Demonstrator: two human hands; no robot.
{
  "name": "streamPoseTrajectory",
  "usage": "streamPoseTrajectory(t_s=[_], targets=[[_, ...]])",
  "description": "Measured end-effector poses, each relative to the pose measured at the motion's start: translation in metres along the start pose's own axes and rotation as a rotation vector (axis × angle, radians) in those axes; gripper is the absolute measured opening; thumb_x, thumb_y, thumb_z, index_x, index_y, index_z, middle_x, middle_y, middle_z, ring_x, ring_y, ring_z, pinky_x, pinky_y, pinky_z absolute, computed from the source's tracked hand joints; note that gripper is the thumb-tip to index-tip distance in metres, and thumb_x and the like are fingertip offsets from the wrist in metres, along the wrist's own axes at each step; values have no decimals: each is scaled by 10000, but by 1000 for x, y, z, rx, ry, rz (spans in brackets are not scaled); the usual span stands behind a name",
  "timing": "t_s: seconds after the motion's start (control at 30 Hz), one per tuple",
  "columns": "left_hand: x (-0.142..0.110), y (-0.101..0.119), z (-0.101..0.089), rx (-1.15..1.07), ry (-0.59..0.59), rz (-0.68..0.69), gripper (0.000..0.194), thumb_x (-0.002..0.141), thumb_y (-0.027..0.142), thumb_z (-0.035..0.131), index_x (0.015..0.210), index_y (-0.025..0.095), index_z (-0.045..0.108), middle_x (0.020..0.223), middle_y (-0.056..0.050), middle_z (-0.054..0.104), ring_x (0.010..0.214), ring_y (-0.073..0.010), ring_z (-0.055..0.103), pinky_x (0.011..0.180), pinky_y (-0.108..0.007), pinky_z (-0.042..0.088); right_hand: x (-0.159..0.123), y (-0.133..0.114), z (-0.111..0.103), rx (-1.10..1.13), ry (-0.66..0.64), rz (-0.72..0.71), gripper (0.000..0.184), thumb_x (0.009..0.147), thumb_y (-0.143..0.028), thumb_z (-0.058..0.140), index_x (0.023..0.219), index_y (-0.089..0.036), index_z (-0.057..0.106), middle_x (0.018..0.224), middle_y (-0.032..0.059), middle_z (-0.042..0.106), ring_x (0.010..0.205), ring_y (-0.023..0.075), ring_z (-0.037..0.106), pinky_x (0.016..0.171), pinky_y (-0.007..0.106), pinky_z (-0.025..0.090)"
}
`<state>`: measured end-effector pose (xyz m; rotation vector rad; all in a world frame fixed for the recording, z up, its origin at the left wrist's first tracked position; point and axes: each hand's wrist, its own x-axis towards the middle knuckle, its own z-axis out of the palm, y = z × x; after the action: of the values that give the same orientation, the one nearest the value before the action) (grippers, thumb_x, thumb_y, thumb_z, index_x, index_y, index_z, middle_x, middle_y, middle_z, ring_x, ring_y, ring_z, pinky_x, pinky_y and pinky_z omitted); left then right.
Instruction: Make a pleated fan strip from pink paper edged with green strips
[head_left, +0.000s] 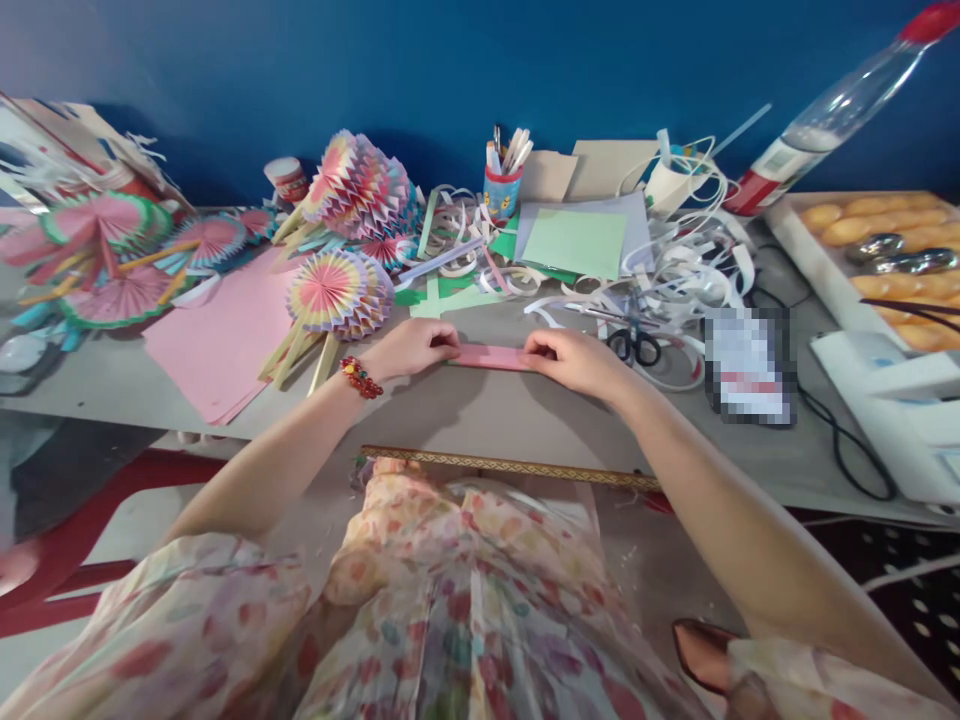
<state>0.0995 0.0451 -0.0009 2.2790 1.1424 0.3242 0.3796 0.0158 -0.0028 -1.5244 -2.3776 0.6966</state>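
A narrow folded strip of pink paper lies level just over the grey table, stretched between my hands. My left hand, below a red bead bracelet, pinches its left end with the fingertips. At the other end my right hand pinches it between thumb and curled fingers. Left of my left hand is a pleated paper fan in pink, yellow and lilac with stick handles. Scissors with black handles rest just beyond my right hand.
Pink sheets and several pleated fans cover the left side. Paper scraps, a pen cup and green paper stand behind. A clear bottle, a tray and a black cable are on the right.
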Motion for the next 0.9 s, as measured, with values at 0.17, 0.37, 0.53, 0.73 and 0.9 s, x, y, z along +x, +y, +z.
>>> streamPoseTrajectory(t_s=[0.17, 0.37, 0.53, 0.73, 0.9], targets=[[-3, -1, 3, -12, 26, 16, 281, 881, 406, 563, 894, 153, 683, 839, -10, 689, 761, -149, 603, 682, -225, 399, 4, 5, 1, -2, -7, -1, 151, 881, -348, 580, 853, -220, 655, 844, 7, 693, 740, 149, 592, 615, 243, 342], [-4, 0, 4, -14, 47, 4, 243, 884, 380, 578, 848, 159, 673, 824, -1, 677, 747, -144, 600, 664, -226, 384, 8, 9, 1, 1, -41, -9, 158, 873, -338, 580, 846, -204, 658, 825, 12, 694, 715, 146, 588, 599, 248, 331], [-4, 0, 6, 6, 80, 33, 225, 886, 357, 582, 833, 156, 670, 833, -5, 670, 754, -146, 593, 680, -232, 386, 8, 8, 0, -1, -47, 2, 137, 872, -316, 586, 859, -202, 661, 846, 14, 693, 719, 145, 583, 598, 250, 321], [-3, -2, 7, 6, 67, 17, 224, 884, 362, 585, 864, 159, 677, 856, -9, 680, 771, -150, 596, 712, -238, 401, 10, 11, 1, -4, -52, -7, 136, 869, -310, 590, 862, -197, 665, 828, 16, 684, 704, 141, 567, 603, 250, 318], [-4, -2, 8, 2, 83, 27, 192, 879, 341, 594, 857, 166, 669, 869, -9, 683, 774, -148, 599, 698, -234, 398, 10, 11, 1, -8, -62, 1, 134, 862, -311, 588, 864, -200, 664, 849, 23, 685, 720, 149, 570, 601, 247, 318]])
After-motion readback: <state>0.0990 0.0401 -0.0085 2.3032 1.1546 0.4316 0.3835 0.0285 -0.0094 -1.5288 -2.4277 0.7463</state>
